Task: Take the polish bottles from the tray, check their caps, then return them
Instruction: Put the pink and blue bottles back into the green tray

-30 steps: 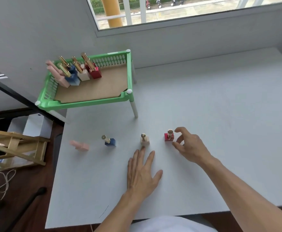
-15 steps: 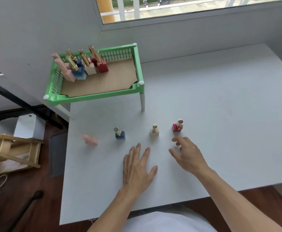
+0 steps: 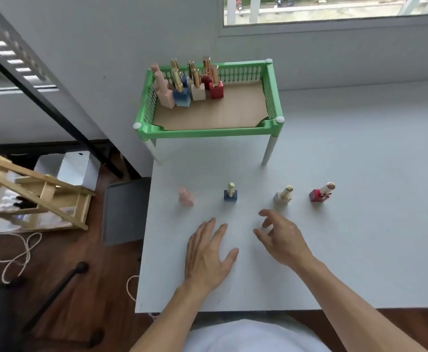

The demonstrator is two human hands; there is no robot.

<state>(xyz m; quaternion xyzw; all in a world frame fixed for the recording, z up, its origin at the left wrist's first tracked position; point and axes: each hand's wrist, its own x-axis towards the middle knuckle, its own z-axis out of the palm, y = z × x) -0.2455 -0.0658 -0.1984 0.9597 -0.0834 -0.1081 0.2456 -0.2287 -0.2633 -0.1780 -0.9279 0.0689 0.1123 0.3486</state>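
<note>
A view from above of a white table (image 3: 360,224) set against a grey wall. Far left, on the wooden floor beside the table, stand a wooden easel (image 3: 37,196) and a white box (image 3: 78,168), with loops of string (image 3: 17,250) lying near them. At the table's far left corner a green tray (image 3: 207,132) stands on short white legs. Its back left corner holds a tight group of upright bottles (image 3: 190,90) in pink, blue, cream and red, most with gold caps. Nearer the person, four polish bottles stand upright in a row on the table, well apart from one another. First from the left is the pink bottle (image 3: 186,198), slightly blurred. Below it and a little to the right, the left hand (image 3: 207,257) lies flat, palm down on the table, fingers straight and a little spread, holding nothing. Next in the row is the blue bottle (image 3: 230,194) with a gold cap. The right hand (image 3: 281,237) hovers just in front of the row, fingers loosely curled and apart, empty. Its fingertips are near the cream bottle (image 3: 282,198) but not touching it. Last is the red bottle (image 3: 318,195) with a pale cap. A window (image 3: 334,6) fills the top right.
</note>
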